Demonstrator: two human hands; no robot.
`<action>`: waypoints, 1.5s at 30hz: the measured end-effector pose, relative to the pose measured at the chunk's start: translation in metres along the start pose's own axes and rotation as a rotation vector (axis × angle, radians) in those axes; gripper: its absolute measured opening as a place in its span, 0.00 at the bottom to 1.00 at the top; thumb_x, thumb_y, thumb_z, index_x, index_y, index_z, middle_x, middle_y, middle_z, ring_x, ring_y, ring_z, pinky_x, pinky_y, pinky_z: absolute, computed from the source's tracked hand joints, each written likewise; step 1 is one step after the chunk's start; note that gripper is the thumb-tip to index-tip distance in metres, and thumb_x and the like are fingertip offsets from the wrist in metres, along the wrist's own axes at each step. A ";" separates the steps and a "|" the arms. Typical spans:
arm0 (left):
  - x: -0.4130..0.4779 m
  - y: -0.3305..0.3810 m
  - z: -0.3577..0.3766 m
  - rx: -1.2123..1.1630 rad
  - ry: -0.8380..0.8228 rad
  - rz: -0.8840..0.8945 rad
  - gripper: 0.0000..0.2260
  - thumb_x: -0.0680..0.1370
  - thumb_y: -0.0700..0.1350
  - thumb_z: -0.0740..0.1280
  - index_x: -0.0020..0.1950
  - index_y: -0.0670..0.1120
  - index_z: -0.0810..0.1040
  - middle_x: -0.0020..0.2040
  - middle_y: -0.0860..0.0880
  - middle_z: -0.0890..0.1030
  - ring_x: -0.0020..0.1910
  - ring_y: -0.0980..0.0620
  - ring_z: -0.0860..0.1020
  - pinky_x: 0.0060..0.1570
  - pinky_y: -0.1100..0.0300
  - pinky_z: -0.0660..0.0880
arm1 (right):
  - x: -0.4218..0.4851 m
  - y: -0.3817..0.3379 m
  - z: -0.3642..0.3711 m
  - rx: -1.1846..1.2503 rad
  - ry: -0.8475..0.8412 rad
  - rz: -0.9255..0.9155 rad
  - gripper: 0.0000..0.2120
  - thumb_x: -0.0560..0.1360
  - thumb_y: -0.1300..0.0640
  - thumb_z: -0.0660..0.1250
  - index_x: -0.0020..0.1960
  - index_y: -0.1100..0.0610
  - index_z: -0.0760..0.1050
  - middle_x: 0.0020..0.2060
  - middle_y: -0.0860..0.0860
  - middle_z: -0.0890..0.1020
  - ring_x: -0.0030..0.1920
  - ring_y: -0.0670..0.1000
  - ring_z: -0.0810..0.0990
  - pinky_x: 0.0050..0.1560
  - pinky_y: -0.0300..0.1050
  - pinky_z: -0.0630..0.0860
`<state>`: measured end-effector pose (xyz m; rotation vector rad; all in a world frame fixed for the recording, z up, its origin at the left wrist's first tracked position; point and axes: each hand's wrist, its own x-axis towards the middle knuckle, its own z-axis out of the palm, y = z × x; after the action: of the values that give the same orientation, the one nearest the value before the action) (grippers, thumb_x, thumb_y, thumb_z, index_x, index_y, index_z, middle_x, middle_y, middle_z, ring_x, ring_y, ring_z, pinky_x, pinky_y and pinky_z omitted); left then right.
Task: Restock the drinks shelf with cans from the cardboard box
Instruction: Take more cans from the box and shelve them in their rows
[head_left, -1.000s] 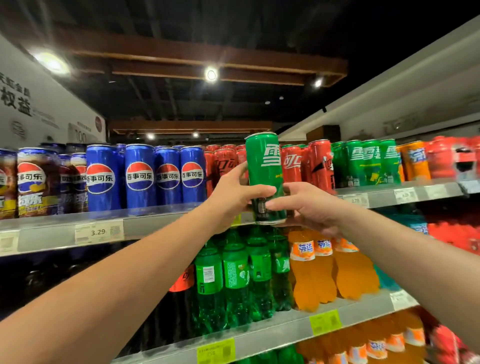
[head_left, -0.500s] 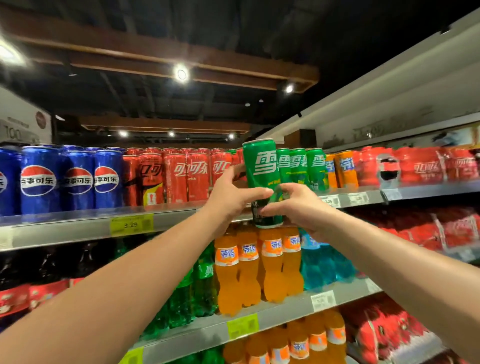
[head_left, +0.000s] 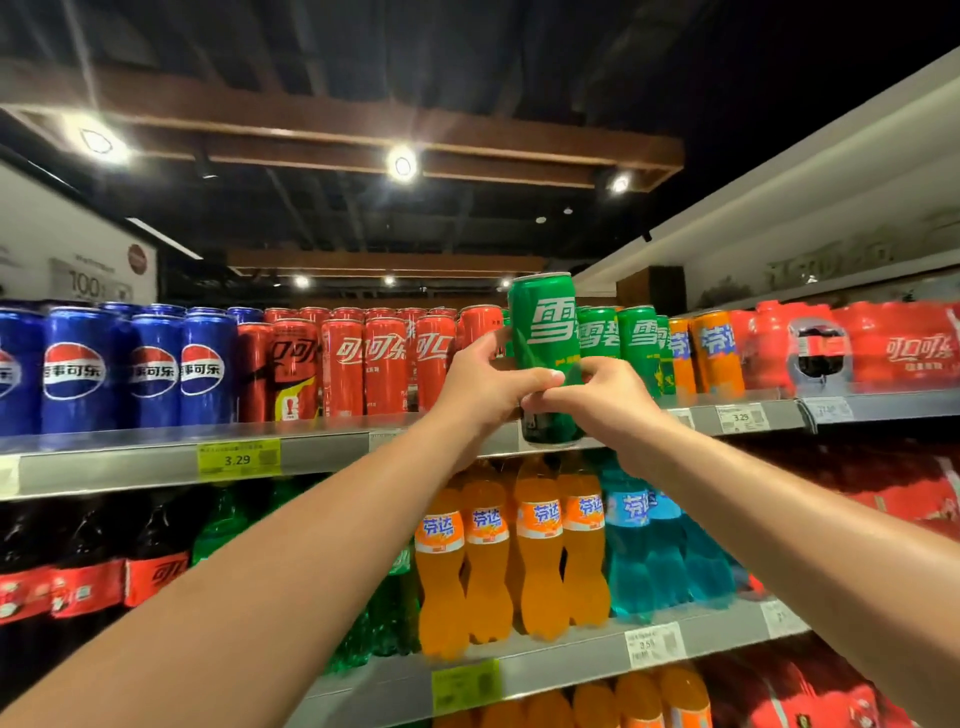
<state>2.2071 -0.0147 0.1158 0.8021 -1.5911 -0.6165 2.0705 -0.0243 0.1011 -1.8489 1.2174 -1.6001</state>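
A tall green can (head_left: 545, 332) with white lettering is held upright in front of the top shelf (head_left: 337, 447), at its front edge. My left hand (head_left: 483, 384) grips the can's lower left side. My right hand (head_left: 602, 400) grips its lower right side, fingertips meeting the left thumb across the can's front. Just behind and to the right of it stand more green cans (head_left: 621, 343) on the same shelf. The cardboard box is out of view.
Blue cans (head_left: 150, 369) and red cans (head_left: 363, 364) fill the top shelf to the left; orange cans (head_left: 711, 353) and red multipacks (head_left: 872, 348) lie to the right. Below stand orange bottles (head_left: 519, 551), blue bottles (head_left: 649, 551), green and dark bottles. Yellow price tags (head_left: 239, 458) line the shelf edges.
The view has swung right along the shelf, so the held green can now sits beside the row of green cans. Both hands keep the same hold on it.
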 end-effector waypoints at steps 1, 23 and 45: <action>0.003 0.000 -0.003 0.011 0.013 -0.007 0.15 0.73 0.45 0.71 0.60 0.53 0.76 0.55 0.50 0.81 0.54 0.49 0.80 0.53 0.46 0.79 | 0.005 0.000 0.004 0.014 0.031 -0.003 0.17 0.61 0.50 0.79 0.45 0.50 0.78 0.42 0.47 0.82 0.44 0.47 0.80 0.41 0.43 0.77; 0.078 -0.063 -0.046 0.569 0.201 -0.095 0.28 0.73 0.54 0.71 0.69 0.46 0.67 0.58 0.50 0.75 0.42 0.57 0.70 0.38 0.65 0.66 | 0.109 0.022 0.038 -0.190 0.239 0.120 0.30 0.59 0.43 0.80 0.53 0.59 0.79 0.47 0.53 0.83 0.48 0.53 0.81 0.52 0.52 0.79; 0.101 -0.078 -0.038 0.781 0.187 -0.206 0.30 0.67 0.56 0.76 0.63 0.46 0.69 0.58 0.47 0.77 0.56 0.46 0.77 0.46 0.56 0.71 | 0.123 0.033 0.061 -0.467 0.278 0.121 0.27 0.56 0.36 0.79 0.36 0.55 0.72 0.31 0.49 0.75 0.31 0.45 0.71 0.24 0.39 0.61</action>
<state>2.2499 -0.1402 0.1249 1.5639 -1.5819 -0.0262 2.1113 -0.1558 0.1318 -1.8004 1.9241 -1.6461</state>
